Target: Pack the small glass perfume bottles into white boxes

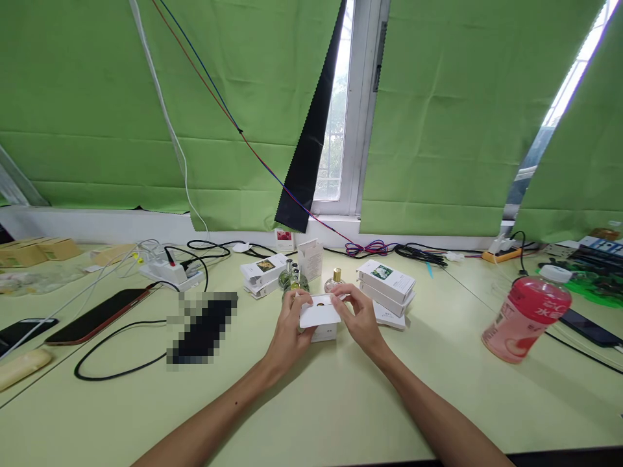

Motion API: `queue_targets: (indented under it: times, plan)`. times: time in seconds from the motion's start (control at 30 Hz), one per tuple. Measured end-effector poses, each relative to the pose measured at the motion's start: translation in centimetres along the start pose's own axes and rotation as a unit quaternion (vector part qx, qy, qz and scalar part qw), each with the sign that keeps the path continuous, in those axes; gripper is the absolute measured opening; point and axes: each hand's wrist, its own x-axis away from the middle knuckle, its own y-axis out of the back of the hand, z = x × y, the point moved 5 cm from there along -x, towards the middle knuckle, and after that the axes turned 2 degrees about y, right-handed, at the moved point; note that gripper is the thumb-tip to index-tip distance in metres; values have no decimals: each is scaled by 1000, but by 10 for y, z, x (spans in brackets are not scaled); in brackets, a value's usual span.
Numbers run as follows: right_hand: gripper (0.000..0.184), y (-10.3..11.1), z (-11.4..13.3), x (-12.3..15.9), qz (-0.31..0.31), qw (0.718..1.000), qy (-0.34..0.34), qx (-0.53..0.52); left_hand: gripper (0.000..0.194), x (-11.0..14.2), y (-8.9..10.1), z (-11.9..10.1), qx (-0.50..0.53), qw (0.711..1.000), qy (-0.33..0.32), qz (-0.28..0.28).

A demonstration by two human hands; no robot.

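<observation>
A small white box (pixel 320 316) stands on the table in front of me with its lid flap up, and a bit of something dark and gold shows through a hole in its white insert. My left hand (pixel 291 319) is closed round the box's left side, fingers at its top edge. On the right edge, my right hand (pixel 359 316) pinches the box near its top. Just behind stand several small glass bottles (pixel 300 283) with silver and gold caps. A clear bottle with a gold cap (pixel 335 279) is beyond my right fingers, partly hidden by them.
White printed boxes lie stacked at the right (pixel 387 283) and left (pixel 265 269). An upright folded leaflet (pixel 310 258) stands between them. Further right is a pink drink bottle (pixel 528 314). Phones (pixel 100 316), a power strip (pixel 172 272) and cables lie to the left.
</observation>
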Motion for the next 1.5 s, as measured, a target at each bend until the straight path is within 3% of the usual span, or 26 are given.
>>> queue_targets:
  times: [0.57,1.0,1.23,1.5]
  plan:
    - [21,0,-5,-1,12,1000,-9,-17,28,-1,-1,2,-8,1000,8,16]
    - [21,0,-7,1,9,1000,-15,-2,37,7,1,2,-1,1000,-6,-24]
    - [24,-1,-4,2,5,1000,-12,12,30,4,0,0,-13,1000,-1,-20]
    - [25,-2,-5,5,3,1000,-17,8,37,7,-3,0,-5,1000,-16,18]
